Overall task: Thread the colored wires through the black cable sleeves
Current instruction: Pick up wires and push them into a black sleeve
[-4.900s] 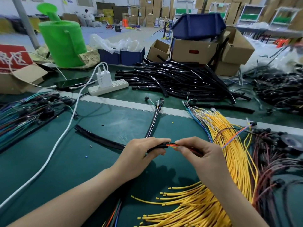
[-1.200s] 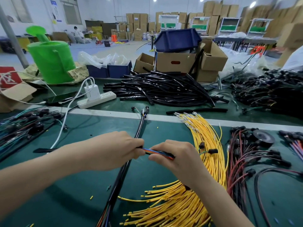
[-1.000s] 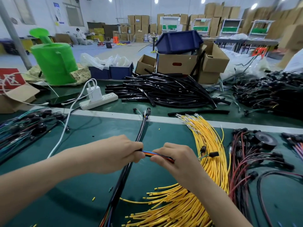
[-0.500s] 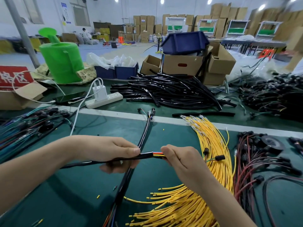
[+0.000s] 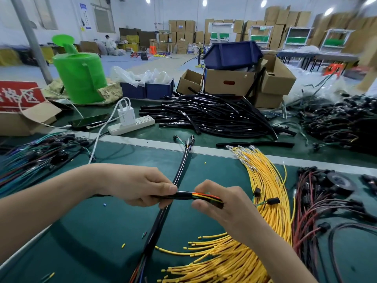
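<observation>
Since a second ago the end of the black sleeve point(image 5: 183, 196) has slid out past the left hand point(image 5: 138, 186) toward the right hand point(image 5: 230, 209). The stretch of coloured wires point(image 5: 206, 195) bared between them has shortened.

The left hand's fingers point(image 5: 164, 204) and thumb are curled round the sleeve, gripping it near its open end. The rest of the sleeve trails off toward 9 o'clock behind the wrist. The right hand's thumb and forefinger pinch the orange and yellow wires just where they enter the sleeve, with the other fingers folded under. Both hands are held above the green counter point(image 5: 214, 172), just below the middle of the view.

A sleeved harness point(image 5: 180, 168) lies on the counter beneath them, running from 12 o'clock to 6 o'clock. A fan of yellow wires point(image 5: 265, 186) spreads from 2 o'clock round to 5 o'clock of the hands, with dark red leads point(image 5: 314, 205) beyond it at 3 o'clock. A heap of black sleeves point(image 5: 214, 117) lies at 12 o'clock and a white power strip point(image 5: 132, 124) at 11 o'clock.
</observation>
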A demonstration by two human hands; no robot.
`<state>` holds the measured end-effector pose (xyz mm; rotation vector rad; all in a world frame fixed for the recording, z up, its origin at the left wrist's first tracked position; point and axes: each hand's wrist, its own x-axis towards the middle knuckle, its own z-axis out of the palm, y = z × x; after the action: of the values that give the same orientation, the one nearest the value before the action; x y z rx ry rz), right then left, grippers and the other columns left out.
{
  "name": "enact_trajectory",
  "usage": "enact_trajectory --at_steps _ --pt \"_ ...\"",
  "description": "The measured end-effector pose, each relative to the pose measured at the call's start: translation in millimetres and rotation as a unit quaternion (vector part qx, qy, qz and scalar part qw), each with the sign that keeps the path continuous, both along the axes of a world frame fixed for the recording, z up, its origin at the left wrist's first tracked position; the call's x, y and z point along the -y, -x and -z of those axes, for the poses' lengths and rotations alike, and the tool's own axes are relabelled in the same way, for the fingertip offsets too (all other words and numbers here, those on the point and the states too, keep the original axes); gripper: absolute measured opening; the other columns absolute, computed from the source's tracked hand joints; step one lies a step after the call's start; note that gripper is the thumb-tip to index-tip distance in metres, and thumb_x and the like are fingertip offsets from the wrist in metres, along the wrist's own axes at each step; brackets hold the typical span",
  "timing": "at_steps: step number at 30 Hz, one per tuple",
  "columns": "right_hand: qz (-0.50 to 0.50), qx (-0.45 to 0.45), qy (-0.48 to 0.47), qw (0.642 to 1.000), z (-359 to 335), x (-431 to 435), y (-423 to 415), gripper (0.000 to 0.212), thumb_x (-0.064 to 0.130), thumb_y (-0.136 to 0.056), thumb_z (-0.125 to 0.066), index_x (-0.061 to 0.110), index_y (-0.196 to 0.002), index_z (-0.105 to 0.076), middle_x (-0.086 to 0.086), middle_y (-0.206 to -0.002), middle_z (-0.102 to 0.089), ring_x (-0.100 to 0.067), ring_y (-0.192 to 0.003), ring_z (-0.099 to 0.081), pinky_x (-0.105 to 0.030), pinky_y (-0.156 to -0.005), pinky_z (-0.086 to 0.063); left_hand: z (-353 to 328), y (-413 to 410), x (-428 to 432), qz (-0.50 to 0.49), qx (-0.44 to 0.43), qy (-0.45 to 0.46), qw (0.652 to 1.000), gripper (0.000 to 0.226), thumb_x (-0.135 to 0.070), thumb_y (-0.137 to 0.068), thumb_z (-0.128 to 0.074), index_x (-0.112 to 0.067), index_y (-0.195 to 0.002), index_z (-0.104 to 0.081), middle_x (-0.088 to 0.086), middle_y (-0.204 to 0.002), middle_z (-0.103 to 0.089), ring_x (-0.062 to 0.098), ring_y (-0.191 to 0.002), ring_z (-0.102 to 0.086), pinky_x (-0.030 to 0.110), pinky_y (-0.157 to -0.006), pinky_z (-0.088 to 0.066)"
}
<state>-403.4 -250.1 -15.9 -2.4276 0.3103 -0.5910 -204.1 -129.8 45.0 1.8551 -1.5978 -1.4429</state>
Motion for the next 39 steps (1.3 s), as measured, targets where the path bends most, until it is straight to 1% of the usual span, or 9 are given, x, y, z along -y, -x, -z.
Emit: enact_trajectory --at_steps 11,16,21,24,28,30,33,36,39 --pt "-0.024 0.022 -0.021 0.999 -0.3 -7.6 -2.4 0.036 0.047 -0.090 -0.050 0.020 -0.093 -0.074 0.024 -0.057 -0.050 -0.002 -0.055 -0.048 -0.014 -0.051 -0.030 3.4 11.8 -1.3 -0.003 0.000 -0.036 0.999 0.041 -0.047 -0.094 -0.037 -0.015 -0.072 -0.052 -0.005 -0.049 -0.024 0.011 -0.042 -0.022 0.020 -0.041 -0.019" --pt "-0.038 -0.007 -0.027 0.999 -5.7 -11.6 -3.9 0.049 0.062 -0.082 -0.043 0.017 -0.086 -0.062 0.014 -0.055 -0.047 -0.006 -0.052 -0.042 -0.018 -0.050 -0.029 0.2 22.6 1.9 0.001 -0.018 -0.031 0.999 0.041 -0.046 -0.096 -0.034 -0.017 -0.073 -0.051 -0.006 -0.051 -0.025 0.011 -0.043 -0.023 0.020 -0.042 -0.018" --pt "-0.054 -0.102 0.050 0.992 -1.5 -19.4 -5.4 0.049 0.066 -0.075 -0.059 0.025 -0.097 -0.044 0.001 -0.091 -0.069 -0.022 -0.078 -0.062 -0.040 -0.072 -0.049 -1.8 38.9 9.5 0.047 0.062 0.000 0.997 0.039 -0.037 -0.102 -0.033 -0.018 -0.074 -0.052 -0.003 -0.051 -0.030 0.014 -0.044 -0.026 0.022 -0.043 -0.025" --pt "-0.029 -0.077 0.013 0.997 -0.5 -15.3 -3.9 0.052 0.061 -0.071 -0.068 0.033 -0.094 -0.031 0.010 -0.077 -0.064 -0.008 -0.066 -0.060 -0.029 -0.065 -0.049 -1.2 43.2 13.3 0.051 0.081 0.021 0.995 0.039 -0.035 -0.102 -0.033 -0.016 -0.074 -0.052 -0.007 -0.047 -0.033 0.012 -0.043 -0.027 0.020 -0.043 -0.027" --pt "0.072 -0.090 0.186 0.976 -0.5 -2.6 1.0 0.035 0.063 -0.083 -0.053 0.032 -0.092 -0.040 0.014 -0.073 -0.042 -0.010 -0.069 -0.043 -0.025 -0.064 -0.034 -6.1 32.9 12.0 0.031 0.083 0.027 0.996 0.038 -0.034 -0.102 -0.033 -0.015 -0.074 -0.050 -0.009 -0.047 -0.032 0.009 -0.041 -0.027 0.018 -0.041 -0.025" --pt "0.103 -0.100 0.195 0.970 0.6 6.2 2.4 0.031 0.057 -0.090 -0.047 0.027 -0.082 -0.043 0.011 -0.073 -0.039 -0.014 -0.073 -0.041 -0.027 -0.066 -0.031 -9.6 21.8 6.9 0.017 0.080 0.034 0.996 0.035 -0.036 -0.101 -0.035 -0.017 -0.079 -0.055 -0.010 -0.050 -0.034 0.008 -0.044 -0.030 0.017 -0.043 -0.028" --pt "0.139 -0.131 0.185 0.964 3.4 12.3 4.7 0.036 0.058 -0.092 -0.039 0.025 -0.076 -0.042 0.011 -0.069 -0.044 -0.015 -0.068 -0.048 -0.028 -0.060 -0.037 -7.9 11.5 -2.1 0.017 0.089 0.028 0.995 0.028 -0.044 -0.097 -0.038 -0.027 -0.095 -0.061 -0.012 -0.055 -0.037 0.009 -0.052 -0.034 0.020 -0.051 -0.034" --pt "0.161 -0.158 0.184 0.957 2.8 13.7 5.1 0.039 0.060 -0.092 -0.039 0.025 -0.078 -0.050 0.008 -0.070 -0.054 -0.016 -0.067 -0.057 -0.030 -0.062 -0.049 -3.8 8.2 -6.3 0.012 0.155 0.058 0.986 0.028 -0.050 -0.094 -0.036 -0.042 -0.085 -0.060 -0.011 -0.053 -0.037 0.004 -0.049 -0.035 0.014 -0.050 -0.034" --pt "0.149 -0.184 0.228 0.944 2.2 8.7 -0.1 0.042 0.059 -0.094 -0.036 0.024 -0.089 -0.058 0.005 -0.076 -0.059 -0.017 -0.070 -0.058 -0.029 -0.064 -0.049 -1.6 10.9 -1.5 0.034 0.232 0.099 0.967 0.031 -0.043 -0.099 -0.035 -0.031 -0.082 -0.058 -0.011 -0.048 -0.041 0.004 -0.046 -0.038 0.012 -0.048 -0.031"
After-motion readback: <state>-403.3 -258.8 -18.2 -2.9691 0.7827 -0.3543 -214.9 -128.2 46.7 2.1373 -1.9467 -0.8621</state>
